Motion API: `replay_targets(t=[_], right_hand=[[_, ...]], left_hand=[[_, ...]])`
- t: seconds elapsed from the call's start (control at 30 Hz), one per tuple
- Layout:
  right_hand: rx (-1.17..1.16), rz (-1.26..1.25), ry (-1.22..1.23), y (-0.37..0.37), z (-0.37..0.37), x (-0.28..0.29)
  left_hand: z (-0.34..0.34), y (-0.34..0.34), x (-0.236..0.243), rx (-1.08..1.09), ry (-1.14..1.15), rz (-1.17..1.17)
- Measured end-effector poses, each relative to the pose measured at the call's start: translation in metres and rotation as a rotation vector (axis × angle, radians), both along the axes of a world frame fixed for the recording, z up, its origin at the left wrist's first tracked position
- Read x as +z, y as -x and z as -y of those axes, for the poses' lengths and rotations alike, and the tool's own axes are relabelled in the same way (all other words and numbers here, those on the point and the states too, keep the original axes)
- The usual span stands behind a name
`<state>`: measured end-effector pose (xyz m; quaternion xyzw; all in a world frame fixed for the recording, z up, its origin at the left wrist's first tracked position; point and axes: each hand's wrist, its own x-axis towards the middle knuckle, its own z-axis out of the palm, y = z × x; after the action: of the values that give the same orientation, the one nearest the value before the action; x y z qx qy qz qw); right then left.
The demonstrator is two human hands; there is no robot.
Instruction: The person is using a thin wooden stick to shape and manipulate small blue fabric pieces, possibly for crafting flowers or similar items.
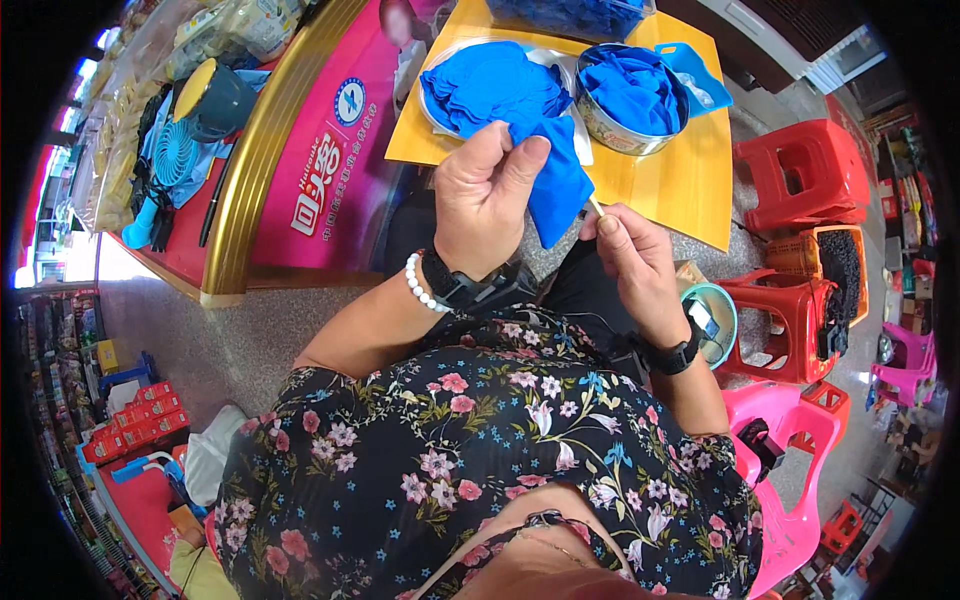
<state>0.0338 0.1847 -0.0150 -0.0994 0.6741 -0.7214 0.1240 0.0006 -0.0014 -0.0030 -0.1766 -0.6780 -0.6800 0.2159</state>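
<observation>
My left hand (487,198) pinches the upper edge of a blue cloth piece (558,185), which hangs down in front of the table. My right hand (637,262) is closed on a thin pale stick (597,207), its tip touching the cloth's lower right edge. Just beyond my left hand, a stack of flat blue cloth pieces (495,85) lies on a white plate (432,118). Beside it stands a round tin (632,140) filled with crumpled blue cloth pieces (630,88).
These stand on a yellow wooden table (690,190), with a blue scoop-like tray (700,75) and a clear box (570,18) behind. A pink counter with a gold edge (262,150) rises at left. Red stools (805,175) and a pale green bucket (728,325) are at right.
</observation>
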Motion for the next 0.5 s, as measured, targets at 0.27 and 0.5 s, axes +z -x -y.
replay_targets(t=[0.27, 0.5], right_hand=[[0.016, 0.203, 0.155, 0.002, -0.003, 0.005], [-0.072, -0.050, -0.086, 0.003, 0.001, 0.004]], left_hand=[[-0.008, -0.001, 0.000, -0.017, -0.145, 0.137], [0.009, 0.000, 0.013, -0.410, -0.482, 0.570]])
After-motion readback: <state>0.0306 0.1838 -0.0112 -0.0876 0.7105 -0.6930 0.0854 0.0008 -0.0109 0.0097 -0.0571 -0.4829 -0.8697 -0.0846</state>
